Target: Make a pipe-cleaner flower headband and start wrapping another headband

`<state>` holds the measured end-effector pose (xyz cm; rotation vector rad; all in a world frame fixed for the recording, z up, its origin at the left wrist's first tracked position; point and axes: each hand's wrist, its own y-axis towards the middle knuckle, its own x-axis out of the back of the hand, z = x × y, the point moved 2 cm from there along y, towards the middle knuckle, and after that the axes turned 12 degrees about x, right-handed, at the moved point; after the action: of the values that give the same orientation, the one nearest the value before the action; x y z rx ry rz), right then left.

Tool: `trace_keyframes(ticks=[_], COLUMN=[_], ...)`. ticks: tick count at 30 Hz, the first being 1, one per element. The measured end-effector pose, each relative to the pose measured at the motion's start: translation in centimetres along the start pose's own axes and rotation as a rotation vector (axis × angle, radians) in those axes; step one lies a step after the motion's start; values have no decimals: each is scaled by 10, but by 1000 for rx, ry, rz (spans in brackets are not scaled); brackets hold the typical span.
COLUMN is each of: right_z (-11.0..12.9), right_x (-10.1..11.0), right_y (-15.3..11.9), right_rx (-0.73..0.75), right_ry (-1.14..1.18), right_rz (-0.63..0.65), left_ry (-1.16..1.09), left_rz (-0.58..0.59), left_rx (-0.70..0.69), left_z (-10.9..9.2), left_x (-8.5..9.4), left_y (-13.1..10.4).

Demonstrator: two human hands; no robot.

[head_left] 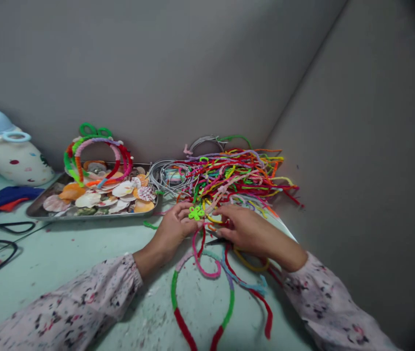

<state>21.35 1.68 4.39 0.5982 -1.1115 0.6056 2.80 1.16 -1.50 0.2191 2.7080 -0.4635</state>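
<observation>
My left hand (173, 226) pinches a bright green flower (196, 213) bent from pipe cleaner. Just right of it, my right hand (246, 229) has its fingers drawn together at the edge of the pipe cleaner pile; what they grip, if anything, is hidden. Dark scissor blades (216, 241) show beneath the right hand, their handles out of sight. A pink pipe cleaner (207, 274) with a curled end hangs below the flower. Nearer to me lies a headband (174, 290) wrapped in green, red and pastel pipe cleaner, with blue and red strands (268, 321) to its right.
Behind my hands is a heap of coloured pipe cleaners (236, 170), beside a coil of grey bands (167, 178). On the left, a metal tray (94, 217) holds shells and finished headbands (79, 163). A blue glue gun (13, 194), black cord (10, 226) and spotted container (13, 158) stand farther left.
</observation>
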Motion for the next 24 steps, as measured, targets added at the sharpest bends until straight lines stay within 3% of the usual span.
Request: trace_keyframes(ticks=[3, 6, 14, 24], right_z=[-9, -8, 1, -19], right_x=[9, 8, -2, -2], right_y=[-15, -22, -27, -24], right_rx=[-85, -146, -77, -121], right_ry=[-30, -119, -203, -88], right_rz=[205, 329, 322, 383], left_ry=[-18, -46, -96, -135], left_rz=[-28, -31, -17, -18], left_rx=[4, -15, -17, 2], left_z=[0, 1, 0, 1], left_x=[1, 3, 4, 5], left_y=[1, 2, 3, 4])
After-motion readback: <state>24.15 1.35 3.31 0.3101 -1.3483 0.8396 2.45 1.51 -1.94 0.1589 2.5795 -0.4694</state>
